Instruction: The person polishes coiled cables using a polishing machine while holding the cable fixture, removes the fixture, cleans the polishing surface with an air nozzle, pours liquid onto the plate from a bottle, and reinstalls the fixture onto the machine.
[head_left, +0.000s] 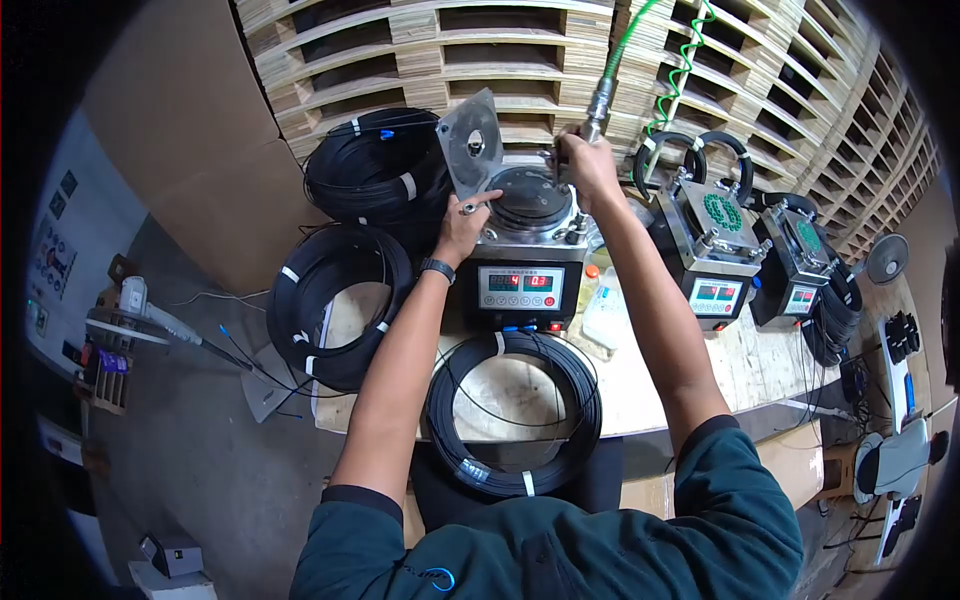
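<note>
My left hand [466,228] is closed at the lower edge of a square grey metal plate [468,140], which stands tilted up and has a hole in its middle. One finger reaches over the dark round disc [530,194] on top of the polishing machine [522,290]. My right hand [590,168] grips an air blow gun [597,112] just above the disc's right side; its green hose [620,50] runs upward. My fingers partly hide the gun's body. The machine's red digits are lit.
Coils of black cable [340,305] lie left of the machine, and another coil [582,400] sits before me. Two more machines [712,240] [795,255] stand to the right, with green parts on top. A bottle [590,272] is beside my machine. Wooden pallets [500,55] rise behind.
</note>
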